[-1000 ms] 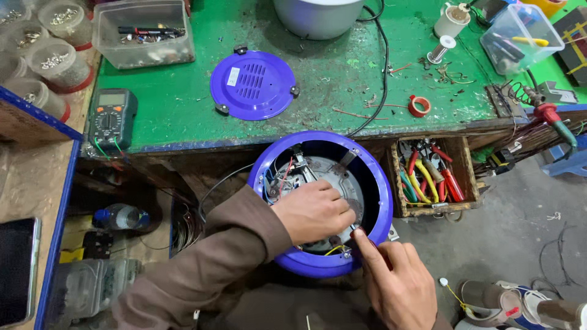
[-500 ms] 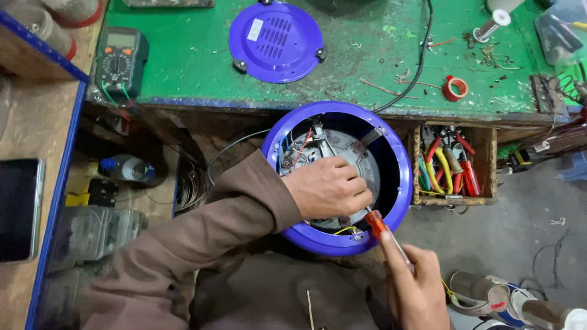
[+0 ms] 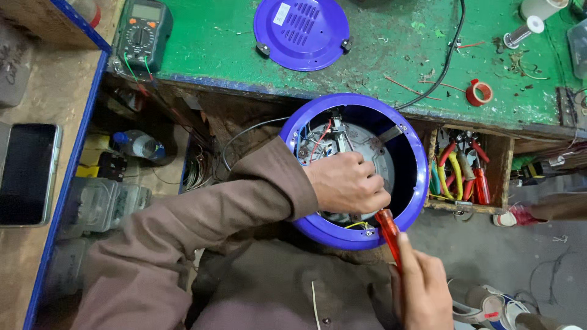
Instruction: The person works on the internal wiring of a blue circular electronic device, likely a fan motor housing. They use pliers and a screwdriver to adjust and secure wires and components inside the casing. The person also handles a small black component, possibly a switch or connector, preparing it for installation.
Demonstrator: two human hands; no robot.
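Green and scuffed, the tabletop (image 3: 391, 55) runs across the far side of the scene, its blue-painted edge facing the person. On it lie a round blue vented cover (image 3: 301, 32) at the far middle, a dark multimeter (image 3: 143, 33) at the far left, a small red tape roll (image 3: 479, 92) toward the right, and a white spool (image 3: 524, 30) at the far right. A black cable (image 3: 449, 58) trails over the tabletop toward the near edge.

Just below that edge, on the person's lap, sits a round blue appliance housing (image 3: 411, 183), open side up, with a grey metal plate and coloured wires showing inside. The left hand (image 3: 347, 182), in a brown sleeve (image 3: 202, 226), reaches into the housing from the left; its fingers are curled and pressed down on the inner plate, and what they grip beneath them cannot be told. The right hand (image 3: 422, 290) comes up from the near right, its fingers wrapped closed around a red-handled screwdriver (image 3: 387, 231), whose forward end reaches the housing's near rim, right beside the left hand's knuckles.

Right of the housing, a wooden tool tray (image 3: 435, 159) hangs under the tabletop, holding pliers with red and yellow handles (image 3: 460, 174). At the left, a dark phone (image 3: 27, 174) lies on a wooden shelf, and a plastic bottle (image 3: 139, 145) rests in the clutter below.
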